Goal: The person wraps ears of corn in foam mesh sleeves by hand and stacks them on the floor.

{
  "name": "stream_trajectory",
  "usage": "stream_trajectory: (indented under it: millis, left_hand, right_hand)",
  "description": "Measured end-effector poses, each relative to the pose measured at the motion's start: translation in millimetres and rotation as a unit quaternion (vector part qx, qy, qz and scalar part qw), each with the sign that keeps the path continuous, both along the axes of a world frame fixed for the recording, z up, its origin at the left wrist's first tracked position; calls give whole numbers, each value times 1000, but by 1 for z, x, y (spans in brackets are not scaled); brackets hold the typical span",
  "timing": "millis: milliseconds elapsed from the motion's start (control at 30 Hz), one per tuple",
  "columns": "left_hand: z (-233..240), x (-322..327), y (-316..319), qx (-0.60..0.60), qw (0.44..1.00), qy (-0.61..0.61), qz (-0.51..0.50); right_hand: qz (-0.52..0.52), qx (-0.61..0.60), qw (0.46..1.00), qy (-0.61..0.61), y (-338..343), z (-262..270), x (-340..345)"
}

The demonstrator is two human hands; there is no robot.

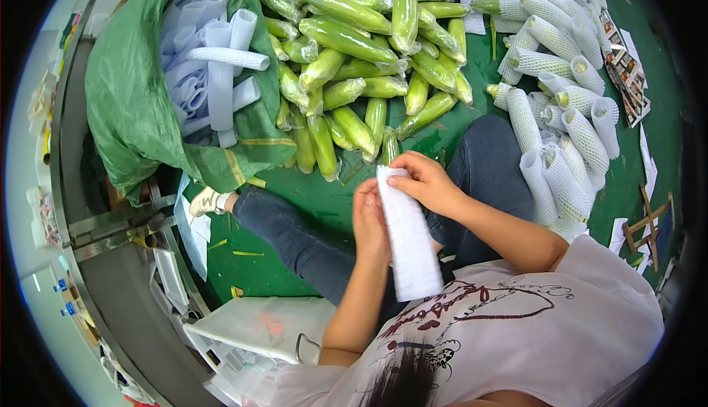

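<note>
A white foam net sleeve [412, 241] lies lengthwise before my chest, its far end between my two hands. My right hand [423, 180] pinches that end from the right, thumb on top. My left hand [371, 216] is at its left edge with fingers curled up; whether it grips the sleeve is unclear. Just past the sleeve's mouth shows the end of a plastic-wrapped green corn cob [390, 146]. Beyond my hands lies a heap of wrapped green corn cobs [348, 39]. At the upper left, a green woven sack [127, 86] stands open, full of loose white foam sleeves [220, 75].
Cobs in foam net sleeves [575, 124] are piled to the right, beside my bent knee. A white plastic crate [260, 329] sits at the lower left, near a metal-framed table [110, 230]. A small wooden frame [647, 224] rests on the green floor [249, 266] at the far right.
</note>
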State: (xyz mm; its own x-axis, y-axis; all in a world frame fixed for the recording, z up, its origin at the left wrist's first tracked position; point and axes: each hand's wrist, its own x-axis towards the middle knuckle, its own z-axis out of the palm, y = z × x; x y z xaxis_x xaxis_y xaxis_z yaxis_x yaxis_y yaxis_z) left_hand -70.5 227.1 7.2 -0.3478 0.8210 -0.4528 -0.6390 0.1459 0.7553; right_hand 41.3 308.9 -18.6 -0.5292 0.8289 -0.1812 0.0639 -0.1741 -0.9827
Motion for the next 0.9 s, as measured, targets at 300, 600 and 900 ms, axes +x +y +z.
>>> stream_trajectory:
  millis: [300, 600, 900]
  left_hand:
    - [-96, 38, -44, -25, 996, -82, 5]
    - [-100, -25, -13, -139, 953, -264, 58]
    - [-205, 4, -45, -250, 901, -291, 202]
  right_hand:
    - [-61, -79, 993, 65, -34, -33, 17]
    - [116, 176, 919, -334, 56, -105, -4]
    - [221, 177, 865, -415, 79, -142, -57]
